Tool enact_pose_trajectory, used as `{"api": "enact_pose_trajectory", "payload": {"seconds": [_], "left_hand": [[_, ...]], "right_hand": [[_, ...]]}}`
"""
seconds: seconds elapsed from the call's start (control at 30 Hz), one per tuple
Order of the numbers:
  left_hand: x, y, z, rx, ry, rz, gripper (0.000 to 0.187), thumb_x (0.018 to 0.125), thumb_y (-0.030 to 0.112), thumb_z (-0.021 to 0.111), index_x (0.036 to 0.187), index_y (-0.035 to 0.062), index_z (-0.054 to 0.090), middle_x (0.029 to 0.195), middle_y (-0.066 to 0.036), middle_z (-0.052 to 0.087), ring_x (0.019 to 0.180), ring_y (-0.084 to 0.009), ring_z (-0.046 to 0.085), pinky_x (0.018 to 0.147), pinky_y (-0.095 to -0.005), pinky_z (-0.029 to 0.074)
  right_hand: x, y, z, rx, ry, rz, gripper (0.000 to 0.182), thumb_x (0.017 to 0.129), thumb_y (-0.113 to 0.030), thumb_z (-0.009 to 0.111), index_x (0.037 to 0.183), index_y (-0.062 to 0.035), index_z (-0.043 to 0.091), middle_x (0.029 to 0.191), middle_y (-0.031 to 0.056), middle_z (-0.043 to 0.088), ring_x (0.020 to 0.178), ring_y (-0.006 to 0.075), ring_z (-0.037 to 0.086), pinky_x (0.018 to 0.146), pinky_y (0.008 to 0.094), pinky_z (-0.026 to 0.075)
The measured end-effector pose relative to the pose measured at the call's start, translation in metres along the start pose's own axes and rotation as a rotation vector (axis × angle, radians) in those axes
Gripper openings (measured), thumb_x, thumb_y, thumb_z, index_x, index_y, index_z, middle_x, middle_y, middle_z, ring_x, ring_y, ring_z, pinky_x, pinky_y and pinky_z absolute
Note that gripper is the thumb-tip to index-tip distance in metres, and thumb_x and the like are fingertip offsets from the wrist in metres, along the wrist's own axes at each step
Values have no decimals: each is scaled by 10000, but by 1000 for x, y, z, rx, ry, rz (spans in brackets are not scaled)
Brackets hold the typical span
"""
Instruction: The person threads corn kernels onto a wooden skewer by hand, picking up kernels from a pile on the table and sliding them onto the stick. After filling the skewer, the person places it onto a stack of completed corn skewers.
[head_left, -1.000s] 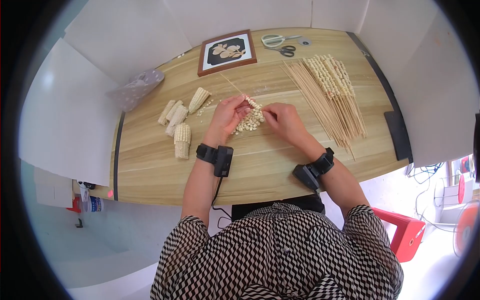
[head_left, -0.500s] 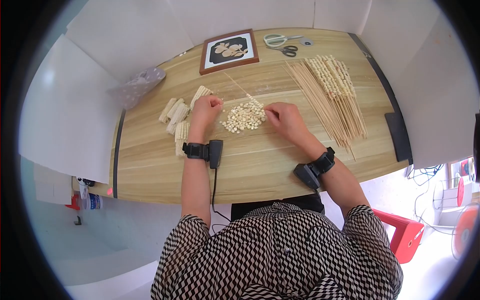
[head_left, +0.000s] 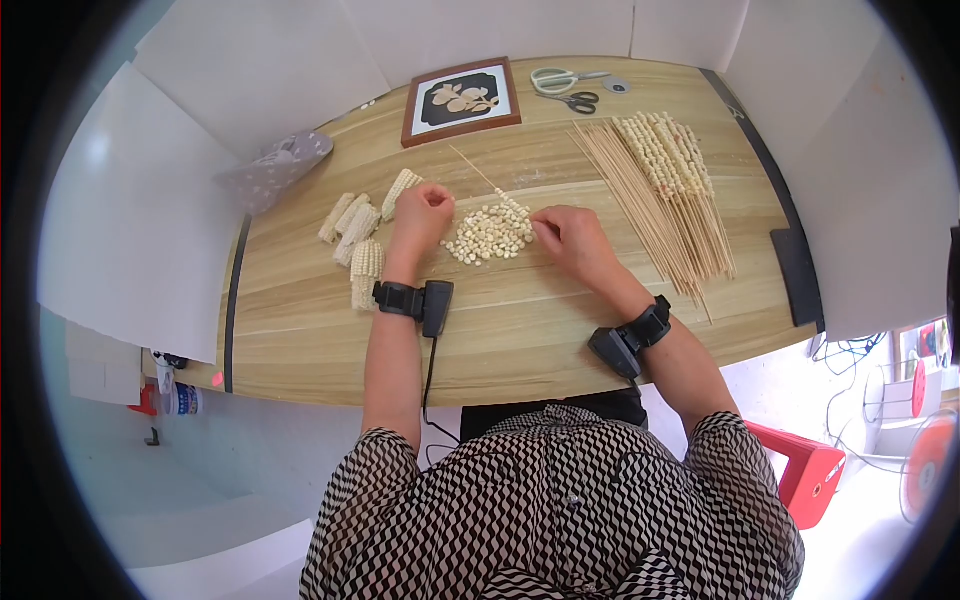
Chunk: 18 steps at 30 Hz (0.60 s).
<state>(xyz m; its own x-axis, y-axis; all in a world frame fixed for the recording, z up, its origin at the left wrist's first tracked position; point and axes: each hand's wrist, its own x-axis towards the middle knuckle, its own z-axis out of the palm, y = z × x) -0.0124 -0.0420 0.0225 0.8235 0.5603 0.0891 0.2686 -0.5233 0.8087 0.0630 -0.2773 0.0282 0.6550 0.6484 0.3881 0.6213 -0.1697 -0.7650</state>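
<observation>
A loose pile of pale corn kernels (head_left: 490, 235) lies on the wooden table. My right hand (head_left: 572, 238), at the pile's right side, pinches the end of a thin stick (head_left: 474, 167) that points up and left, with several kernels threaded on it. My left hand (head_left: 426, 215) is on the pile's left, thumb and fingertips pressed together; whatever they may hold is too small to make out. Just behind and beside this hand lie corn cobs, one (head_left: 401, 190) partly covered by it and another (head_left: 367, 262) nearer me.
On the right lie bare sticks (head_left: 640, 205) and sticks full of kernels (head_left: 665, 155). A framed picture (head_left: 462, 101), scissors (head_left: 553, 80) and dark-handled scissors (head_left: 582, 101) are at the back. Stripped cobs (head_left: 355, 222) and a patterned cloth (head_left: 280, 168) are at left.
My left hand has shifted slightly right and away from me, closer to the stick. My right hand has hardly moved and keeps its pinch.
</observation>
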Motion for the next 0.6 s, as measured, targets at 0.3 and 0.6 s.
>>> {"api": "enact_pose_trajectory", "payload": {"seconds": [0.3, 0.6], "left_hand": [[18, -32, 7, -916, 184, -136, 118, 854, -1, 601, 961, -50, 600, 865, -102, 642, 676, -116, 556, 600, -195, 446], [20, -35, 5, -972, 285, -127, 133, 849, -11, 603, 974, -52, 585, 896, -120, 632, 685, -126, 555, 610, -215, 463]], "right_hand": [[-1, -6, -1, 58, -107, -53, 132, 805, -98, 588, 852, 10, 648, 786, 188, 630, 710, 344, 607, 641, 369, 484], [-1, -5, 2, 54, -175, -64, 135, 801, -90, 579, 852, 16, 647, 773, 192, 625, 696, 347, 603, 630, 369, 480]]}}
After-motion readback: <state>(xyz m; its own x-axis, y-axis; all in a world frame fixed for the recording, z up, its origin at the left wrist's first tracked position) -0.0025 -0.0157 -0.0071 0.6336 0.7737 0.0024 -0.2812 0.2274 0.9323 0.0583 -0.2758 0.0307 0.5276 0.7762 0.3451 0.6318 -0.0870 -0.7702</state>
